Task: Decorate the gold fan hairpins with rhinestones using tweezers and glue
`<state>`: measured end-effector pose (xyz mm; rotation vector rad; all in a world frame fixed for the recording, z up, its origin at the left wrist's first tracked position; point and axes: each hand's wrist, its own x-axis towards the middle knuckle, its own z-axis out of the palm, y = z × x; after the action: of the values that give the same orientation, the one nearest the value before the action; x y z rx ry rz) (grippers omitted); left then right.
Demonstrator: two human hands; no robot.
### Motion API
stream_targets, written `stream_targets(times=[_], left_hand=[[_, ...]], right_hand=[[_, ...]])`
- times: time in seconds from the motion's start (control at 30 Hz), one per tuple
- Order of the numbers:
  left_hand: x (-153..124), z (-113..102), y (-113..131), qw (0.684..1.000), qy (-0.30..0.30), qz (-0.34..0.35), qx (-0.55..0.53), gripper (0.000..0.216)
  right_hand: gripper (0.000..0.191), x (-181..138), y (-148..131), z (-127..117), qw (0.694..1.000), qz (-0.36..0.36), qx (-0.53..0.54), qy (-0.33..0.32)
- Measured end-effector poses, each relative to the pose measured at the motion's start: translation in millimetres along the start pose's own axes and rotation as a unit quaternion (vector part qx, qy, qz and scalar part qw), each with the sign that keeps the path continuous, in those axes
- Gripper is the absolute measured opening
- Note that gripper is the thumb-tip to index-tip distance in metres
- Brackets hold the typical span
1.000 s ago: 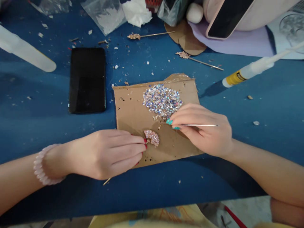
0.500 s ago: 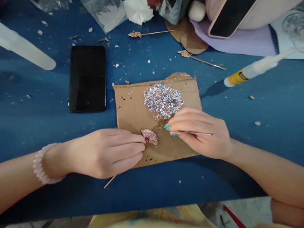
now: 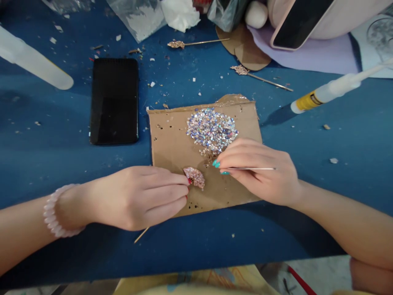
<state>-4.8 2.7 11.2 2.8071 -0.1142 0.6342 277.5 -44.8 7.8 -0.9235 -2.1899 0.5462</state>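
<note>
My left hand (image 3: pixel 144 198) is closed on a hair stick with a fan-shaped head (image 3: pixel 194 177) covered in pinkish sparkling chips. The thin shaft (image 3: pixel 141 235) of that stick comes out below the hand; its middle is hidden. Between the thumb and fingers of my right hand (image 3: pixel 258 170) is a thin metal pick (image 3: pixel 251 168), its tip pointing left, just short of the fan head. Above the tip, a heap of shiny bluish and silvery chips (image 3: pixel 211 129) lies on a piece of cardboard (image 3: pixel 168 151), which is under both hands.
A black phone (image 3: pixel 114 101) lies left of the cardboard. Two more decorated hair sticks, one gold-tipped (image 3: pixel 176 44) and one rose-tipped (image 3: pixel 241 70), rest behind it. A glue bottle with a yellow label (image 3: pixel 310 100) stands at right, a white bottle (image 3: pixel 37 61) at left. Plastic bags (image 3: pixel 141 20) crowd the back.
The pick's rear end has swung slightly upward in my right hand, so it lies more level. My left hand and the fan head keep their places; the whole view has shifted a little.
</note>
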Motion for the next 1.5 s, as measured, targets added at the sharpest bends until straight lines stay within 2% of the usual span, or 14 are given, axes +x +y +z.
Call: stream_targets(times=[0.73,1.27,1.5], left_hand=[[1,0,0,1.000,-0.001,0.003,0.014,0.032],[3,-1,1,1.000,0.012,-0.012,0.026,0.035],[0,0,-1,0.999,0.010,-0.021,0.029,0.029]], right_hand=[[0.011,2,-10,2,0.998,0.013,0.065,-0.001],[0.016,1,-6,2,0.998,0.025,0.006,0.055],[0.005,0,-12,-1,0.990,-0.031,0.122,-0.056]])
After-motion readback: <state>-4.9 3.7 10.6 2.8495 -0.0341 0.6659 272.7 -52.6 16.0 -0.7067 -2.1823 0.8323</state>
